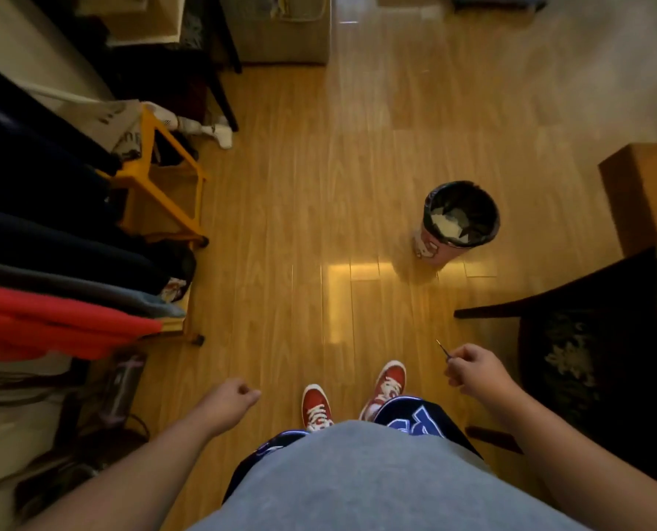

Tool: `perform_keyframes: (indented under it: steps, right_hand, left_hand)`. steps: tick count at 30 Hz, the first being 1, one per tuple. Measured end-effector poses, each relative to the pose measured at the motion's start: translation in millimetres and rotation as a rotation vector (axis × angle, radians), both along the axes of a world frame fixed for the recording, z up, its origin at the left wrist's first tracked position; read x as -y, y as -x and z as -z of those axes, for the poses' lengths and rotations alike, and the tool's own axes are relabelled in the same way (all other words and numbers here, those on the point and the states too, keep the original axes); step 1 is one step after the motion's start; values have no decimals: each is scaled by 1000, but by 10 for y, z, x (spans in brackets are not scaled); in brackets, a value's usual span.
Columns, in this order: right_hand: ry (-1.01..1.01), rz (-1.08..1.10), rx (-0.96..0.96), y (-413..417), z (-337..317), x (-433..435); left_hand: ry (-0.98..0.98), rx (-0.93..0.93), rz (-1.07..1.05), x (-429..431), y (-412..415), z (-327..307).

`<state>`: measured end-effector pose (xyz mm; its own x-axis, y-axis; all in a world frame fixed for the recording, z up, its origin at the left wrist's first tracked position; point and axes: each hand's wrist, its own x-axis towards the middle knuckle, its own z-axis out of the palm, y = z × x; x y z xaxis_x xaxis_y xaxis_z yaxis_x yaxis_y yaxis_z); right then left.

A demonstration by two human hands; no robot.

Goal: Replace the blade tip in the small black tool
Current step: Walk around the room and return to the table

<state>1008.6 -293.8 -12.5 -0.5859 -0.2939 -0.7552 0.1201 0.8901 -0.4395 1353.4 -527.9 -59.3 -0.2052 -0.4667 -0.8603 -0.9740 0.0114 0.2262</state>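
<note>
I am standing on a wooden floor and looking down past my grey shirt and red shoes. My right hand (472,367) is at the lower right, fingers pinched on a thin dark sliver with a pale tip, the blade tip (442,349), which sticks up and to the left from my fingers. My left hand (232,400) hangs at the lower centre-left as a loose fist, and nothing shows in it. The small black tool is not in view.
A small pink waste bin (457,224) with a black liner and paper scraps stands on the floor ahead to the right. A dark chair (587,339) and a wooden table corner (644,193) are at the right. A clothes rack (51,285) and yellow trolley (158,178) line the left.
</note>
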Motion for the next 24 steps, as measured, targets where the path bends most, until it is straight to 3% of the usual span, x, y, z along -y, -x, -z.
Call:
perform_keyframes:
  steps: [11, 24]
  right_hand:
    - [-166, 64, 46, 1507, 469, 663]
    - [-4, -179, 58, 3125, 200, 3218]
  left_hand:
    - [48, -214, 7, 1275, 2278, -116]
    - [33, 31, -146, 2536, 2716, -142]
